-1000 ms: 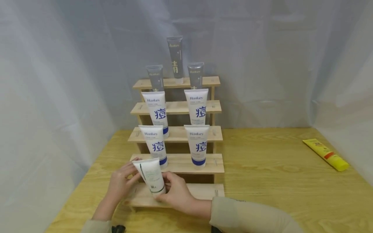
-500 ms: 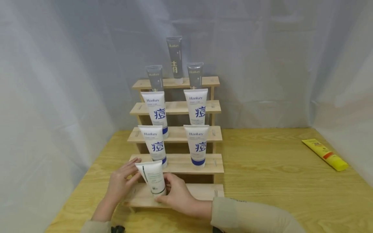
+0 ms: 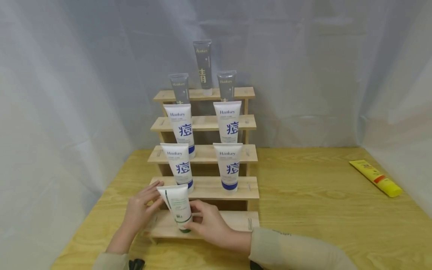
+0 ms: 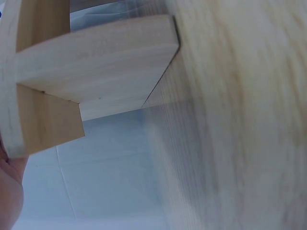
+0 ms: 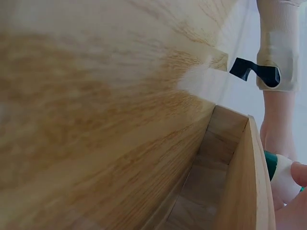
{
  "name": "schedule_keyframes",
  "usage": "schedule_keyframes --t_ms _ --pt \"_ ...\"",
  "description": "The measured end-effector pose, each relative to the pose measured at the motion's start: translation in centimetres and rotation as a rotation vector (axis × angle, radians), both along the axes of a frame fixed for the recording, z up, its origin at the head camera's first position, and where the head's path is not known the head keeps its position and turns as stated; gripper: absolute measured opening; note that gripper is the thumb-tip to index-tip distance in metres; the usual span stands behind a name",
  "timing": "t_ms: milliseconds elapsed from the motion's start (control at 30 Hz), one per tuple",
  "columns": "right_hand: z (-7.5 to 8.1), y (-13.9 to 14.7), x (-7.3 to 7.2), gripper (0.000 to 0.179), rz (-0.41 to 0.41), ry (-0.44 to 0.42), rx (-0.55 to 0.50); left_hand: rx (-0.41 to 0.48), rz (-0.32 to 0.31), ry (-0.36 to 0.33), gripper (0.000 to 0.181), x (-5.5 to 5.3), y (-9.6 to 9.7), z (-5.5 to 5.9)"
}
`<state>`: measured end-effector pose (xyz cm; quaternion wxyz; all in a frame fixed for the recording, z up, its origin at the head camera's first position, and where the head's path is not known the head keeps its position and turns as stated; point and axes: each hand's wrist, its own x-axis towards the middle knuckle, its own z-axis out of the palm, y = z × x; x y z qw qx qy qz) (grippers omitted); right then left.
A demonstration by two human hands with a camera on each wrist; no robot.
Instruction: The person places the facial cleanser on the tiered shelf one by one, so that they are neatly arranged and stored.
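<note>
A white squeeze tube (image 3: 177, 206) with a green line and green cap stands cap-down, leaning slightly, on the lowest step of the wooden display stand (image 3: 233, 221). At its lower right side, my right hand (image 3: 210, 225) pinches it between thumb and fingers. In the right wrist view, the green cap (image 5: 271, 164) shows at the step's edge, near the thumb. My left hand (image 3: 140, 210) is on the tube's left, fingers extended behind its upper edge; their contact with it is unclear. In the left wrist view, only part of the left hand (image 4: 10, 191) shows beside the wood.
White tubes with blue bands, such as the right front one (image 3: 228, 165), stand on the middle steps. Grey tubes (image 3: 204, 65) occupy the upper steps. A yellow tube (image 3: 376, 178) lies on the wooden table (image 3: 303, 195) at right. Pale sheeting (image 3: 297, 75) surrounds the table.
The white tube with the green cap has shifted slightly right and stands more upright. My right thumb has drawn back to the right, uncovering the cap. The left hand has barely moved.
</note>
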<state>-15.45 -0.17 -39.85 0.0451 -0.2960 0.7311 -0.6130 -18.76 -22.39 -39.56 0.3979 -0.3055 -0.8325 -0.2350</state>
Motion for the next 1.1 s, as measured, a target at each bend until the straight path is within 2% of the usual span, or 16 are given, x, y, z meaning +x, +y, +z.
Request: schedule_keyframes --t_ms 733,967,1100 --pt "0.2 -0.4 0.1 0.032 -0.045 -0.017 0.008 0.004 0.007 -0.044 0.042 -0.2 -0.3 -0.2" --pt "0.3 0.5 0.3 0.038 -0.087 0.03 0.036 -0.006 0.012 -0.032 0.042 -0.2 -0.2 -0.3" --pt "0.6 1.8 0.6 0.043 -0.071 0.024 0.068 -0.006 0.018 -0.035 0.044 -0.2 -0.2 -0.3"
